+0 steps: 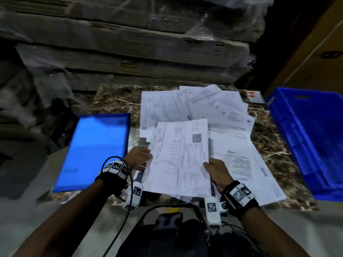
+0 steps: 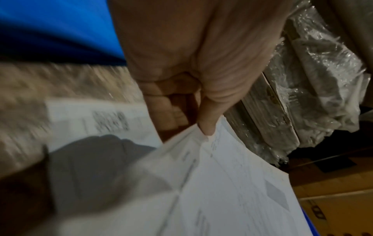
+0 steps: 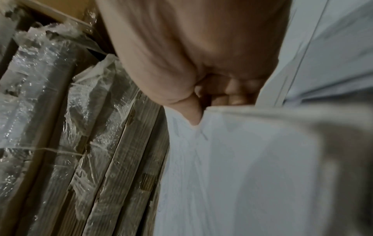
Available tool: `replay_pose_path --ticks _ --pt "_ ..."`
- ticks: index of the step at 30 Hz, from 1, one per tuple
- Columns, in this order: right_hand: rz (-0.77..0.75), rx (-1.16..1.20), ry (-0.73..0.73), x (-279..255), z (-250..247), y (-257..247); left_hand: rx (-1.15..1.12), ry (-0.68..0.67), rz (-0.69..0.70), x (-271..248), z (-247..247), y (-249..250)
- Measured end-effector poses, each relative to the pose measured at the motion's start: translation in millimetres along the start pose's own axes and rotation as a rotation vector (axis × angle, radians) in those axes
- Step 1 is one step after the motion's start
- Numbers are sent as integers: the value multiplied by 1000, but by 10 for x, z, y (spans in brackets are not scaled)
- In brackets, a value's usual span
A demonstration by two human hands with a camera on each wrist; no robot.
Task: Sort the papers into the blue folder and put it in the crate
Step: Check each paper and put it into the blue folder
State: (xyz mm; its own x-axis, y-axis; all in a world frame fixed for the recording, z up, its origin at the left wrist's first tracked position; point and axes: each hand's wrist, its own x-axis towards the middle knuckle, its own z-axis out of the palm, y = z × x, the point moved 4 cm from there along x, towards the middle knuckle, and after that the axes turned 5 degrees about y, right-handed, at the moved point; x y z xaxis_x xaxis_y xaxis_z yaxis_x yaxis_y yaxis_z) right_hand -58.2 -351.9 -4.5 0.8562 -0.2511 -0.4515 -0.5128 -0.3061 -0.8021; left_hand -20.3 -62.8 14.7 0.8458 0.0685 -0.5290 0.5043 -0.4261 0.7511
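Both hands hold a small stack of printed papers lifted above the marble table. My left hand pinches its left edge, thumb on top, as the left wrist view shows at the papers. My right hand pinches the lower right corner, thumb on top, fingers beneath the papers. A loose spread of more papers lies on the table behind and to the right. The blue folder lies flat on the left. The blue crate stands at the right edge.
Shrink-wrapped flattened cardboard stacks rise behind the marble table. A brown carton stands at the back right. A small red and white item lies near the crate. Cables run from my wrists across my lap.
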Motion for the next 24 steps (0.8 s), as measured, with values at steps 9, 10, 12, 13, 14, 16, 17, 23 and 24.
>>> replay_pose_path --ticks 9,10,12,13,14,16,17,23,24 --pt "12 47 54 -5 691 -228 814 322 138 250 -869 -427" --pt "14 56 66 -22 730 -246 858 309 144 284 -867 -446" --pt "18 58 82 -45 756 -269 919 271 140 358 -813 -476" --pt "27 62 84 -45 764 -255 935 250 125 386 -798 -494" --pt "35 55 81 -41 757 -236 938 234 105 414 -775 -517" --pt "52 1 80 -10 732 -190 952 212 83 444 -731 -549" --pt "62 -25 85 18 717 -154 959 209 85 440 -720 -550" --pt "66 -149 34 200 662 -84 911 202 98 458 -728 -553" --pt "55 -167 19 231 658 -78 904 206 101 457 -736 -547"
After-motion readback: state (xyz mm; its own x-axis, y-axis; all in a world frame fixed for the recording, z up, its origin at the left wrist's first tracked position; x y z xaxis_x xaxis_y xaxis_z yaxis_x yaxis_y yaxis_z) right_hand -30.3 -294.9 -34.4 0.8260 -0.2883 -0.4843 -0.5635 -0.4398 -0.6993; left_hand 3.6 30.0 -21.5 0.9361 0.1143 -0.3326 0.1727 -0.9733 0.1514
